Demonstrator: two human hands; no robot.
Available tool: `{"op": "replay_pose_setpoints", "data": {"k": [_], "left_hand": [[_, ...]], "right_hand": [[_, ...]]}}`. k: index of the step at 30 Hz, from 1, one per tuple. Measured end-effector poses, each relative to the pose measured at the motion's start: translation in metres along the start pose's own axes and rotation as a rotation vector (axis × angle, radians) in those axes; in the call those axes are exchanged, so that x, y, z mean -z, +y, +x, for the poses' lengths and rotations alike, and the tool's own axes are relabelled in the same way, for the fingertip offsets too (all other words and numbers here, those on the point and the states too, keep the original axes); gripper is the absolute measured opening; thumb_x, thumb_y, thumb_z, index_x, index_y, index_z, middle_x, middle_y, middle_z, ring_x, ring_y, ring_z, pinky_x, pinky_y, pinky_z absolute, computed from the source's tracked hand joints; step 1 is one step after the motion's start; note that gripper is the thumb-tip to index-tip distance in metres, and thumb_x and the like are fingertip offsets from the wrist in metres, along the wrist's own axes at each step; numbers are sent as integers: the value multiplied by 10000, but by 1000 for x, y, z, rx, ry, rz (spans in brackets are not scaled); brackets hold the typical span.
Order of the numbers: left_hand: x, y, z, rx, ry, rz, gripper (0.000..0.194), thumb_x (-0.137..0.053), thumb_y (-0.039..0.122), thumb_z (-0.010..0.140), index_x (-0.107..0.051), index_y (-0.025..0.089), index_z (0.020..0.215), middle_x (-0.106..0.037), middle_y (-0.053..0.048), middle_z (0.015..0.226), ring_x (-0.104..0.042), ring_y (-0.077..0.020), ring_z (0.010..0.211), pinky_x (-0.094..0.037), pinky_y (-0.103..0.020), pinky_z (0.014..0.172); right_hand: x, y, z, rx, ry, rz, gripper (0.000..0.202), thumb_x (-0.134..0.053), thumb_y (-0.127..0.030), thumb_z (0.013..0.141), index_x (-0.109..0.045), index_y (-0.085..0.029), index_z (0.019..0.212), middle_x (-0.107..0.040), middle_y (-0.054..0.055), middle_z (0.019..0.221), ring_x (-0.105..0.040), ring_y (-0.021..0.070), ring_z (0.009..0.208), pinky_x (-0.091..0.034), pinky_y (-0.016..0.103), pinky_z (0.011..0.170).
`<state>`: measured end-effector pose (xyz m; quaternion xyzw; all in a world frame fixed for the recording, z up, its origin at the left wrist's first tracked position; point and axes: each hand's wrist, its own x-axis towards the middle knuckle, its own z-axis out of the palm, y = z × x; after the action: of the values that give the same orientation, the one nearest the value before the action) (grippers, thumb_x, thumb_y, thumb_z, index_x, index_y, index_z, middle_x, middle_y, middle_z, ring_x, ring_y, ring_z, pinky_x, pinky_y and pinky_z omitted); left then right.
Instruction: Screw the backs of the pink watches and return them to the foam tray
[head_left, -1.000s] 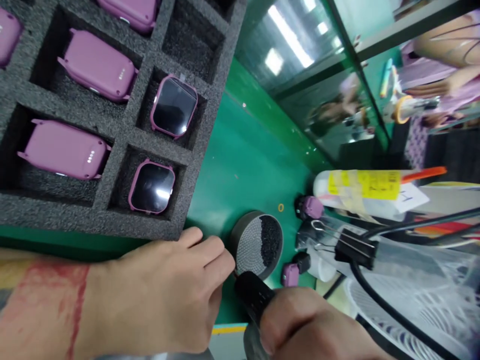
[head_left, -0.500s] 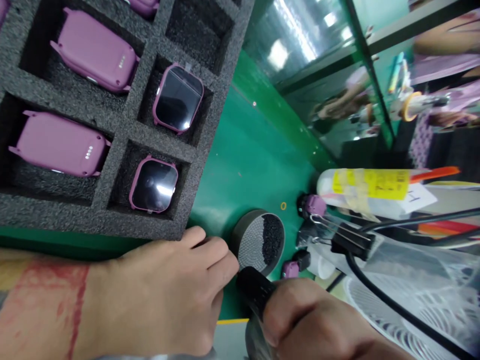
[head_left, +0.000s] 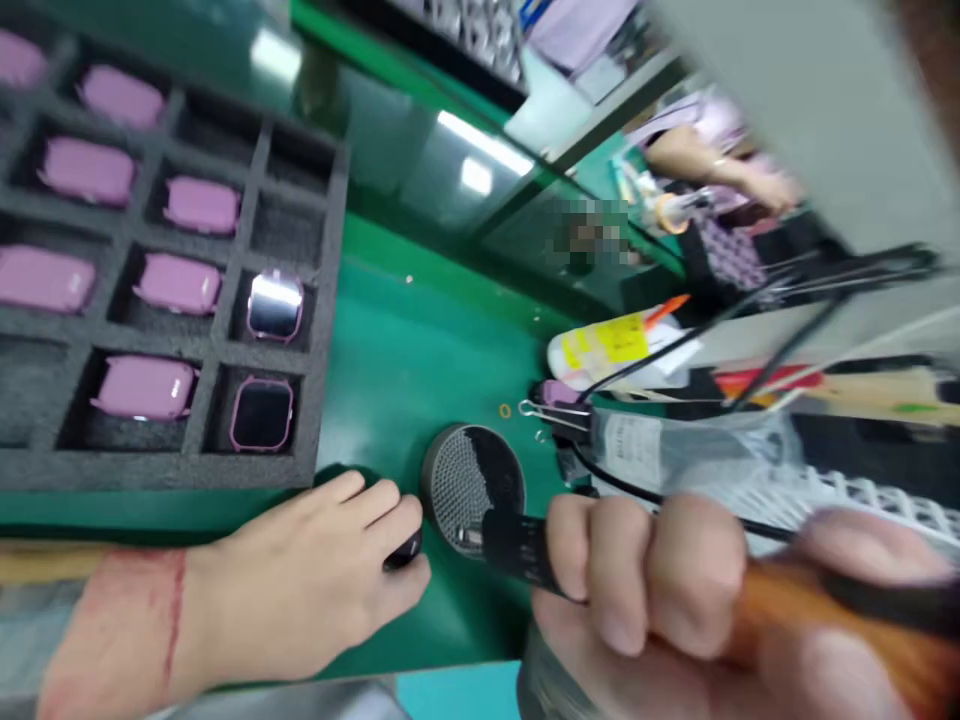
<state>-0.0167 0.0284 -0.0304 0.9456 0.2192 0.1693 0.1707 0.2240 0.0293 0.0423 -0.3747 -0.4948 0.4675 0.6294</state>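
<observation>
My left hand (head_left: 322,575) rests low over the green tabletop, its fingers curled around a small black object (head_left: 403,550). Only a shiny dark edge of that object shows between thumb and forefinger. My right hand (head_left: 667,590) grips an electric screwdriver (head_left: 517,545) with a black nose and an orange body, blurred near the camera. Its metal bit points left and overlaps the near rim of a round grey dish (head_left: 450,490). Small black pieces, like screws, cover the right part of the dish's dimpled floor; whether the bit touches them I cannot tell.
At left, a grey foam tray (head_left: 324,330) holds several purple watch cases (head_left: 146,388) and two watches (head_left: 262,413) screen up. A labelled white bottle (head_left: 559,355), a binder clip (head_left: 562,420) and a cable stand at right. Beyond the glass partition, another person's arm (head_left: 690,155) shows.
The view has pulled back, showing more of the tray. My right hand has lifted the screwdriver towards the camera, its bit now by the dish. The black object in my left hand has come into sight.
</observation>
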Motion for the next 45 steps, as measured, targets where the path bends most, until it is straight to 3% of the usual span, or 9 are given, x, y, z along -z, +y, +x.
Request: {"op": "replay_pose_setpoints", "data": {"k": [6,9,13,17,21,28,34,40,45], "left_hand": [[0,-7,-2,-130,45,24,176,-763,94,1015,-765,208,1149,-729,-154,1518,-632,-361,1457,-621,-469,1127],[6,-3,-1,-40,199,-216,228,-650,21,1006,-723,193,1137,-746,-154,1497,-667,-314,1456,-636,-453,1179],[27,4,18,165,393,-472,171,-617,97,1120,-664,209,1240,-765,-87,1222,-726,-194,1105,-643,-338,987],[39,2,54,330,325,-567,146,-791,261,1112,-740,207,1238,-793,-34,1050,-703,-175,919,-606,-300,839],[27,1,77,437,275,-664,190,-807,325,1116,-773,198,978,-719,10,828,-602,-142,747,-521,-272,725],[6,3,71,544,256,-790,284,-854,456,1094,-833,177,1046,-755,-28,866,-634,-151,762,-556,-253,712],[4,-5,71,500,285,-727,346,-721,405,1198,-824,161,975,-792,-36,825,-670,-139,714,-536,-220,667],[8,-13,71,318,286,-543,308,-697,242,1200,-804,187,917,-815,-16,820,-736,-148,733,-562,-230,717],[14,-19,69,162,285,-299,268,-701,194,1149,-773,201,891,-736,-39,832,-579,-185,751,-422,-324,733]], "right_hand": [[-3,0,39,26,223,263,555,-1094,-297,855,-792,-326,1320,-726,-60,986,-722,138,834,-726,305,873],[-7,-1,48,-15,241,365,513,-1081,-292,841,-783,-335,1256,-749,-49,1065,-770,170,969,-733,370,1005],[-4,2,56,-90,242,490,518,-1042,-289,791,-730,-324,1203,-752,-69,994,-748,146,904,-718,332,959],[3,11,58,-106,231,573,541,-1032,-291,748,-697,-302,1172,-755,-87,932,-711,119,793,-700,293,874],[11,20,60,-107,180,616,517,-999,-308,746,-709,-302,1174,-755,-86,916,-689,132,759,-676,306,822],[21,31,66,-119,131,618,468,-874,-266,820,-703,-287,1255,-734,-58,911,-666,156,727,-657,337,788],[23,40,68,-123,115,604,488,-861,-262,815,-685,-280,1270,-740,-55,910,-668,153,707,-645,333,761],[21,44,68,-141,89,580,455,-852,-264,823,-689,-280,1248,-739,-60,898,-646,149,667,-627,341,719],[13,43,65,-124,95,538,498,-834,-261,798,-663,-300,1264,-730,-74,866,-642,156,648,-620,344,710]]}}
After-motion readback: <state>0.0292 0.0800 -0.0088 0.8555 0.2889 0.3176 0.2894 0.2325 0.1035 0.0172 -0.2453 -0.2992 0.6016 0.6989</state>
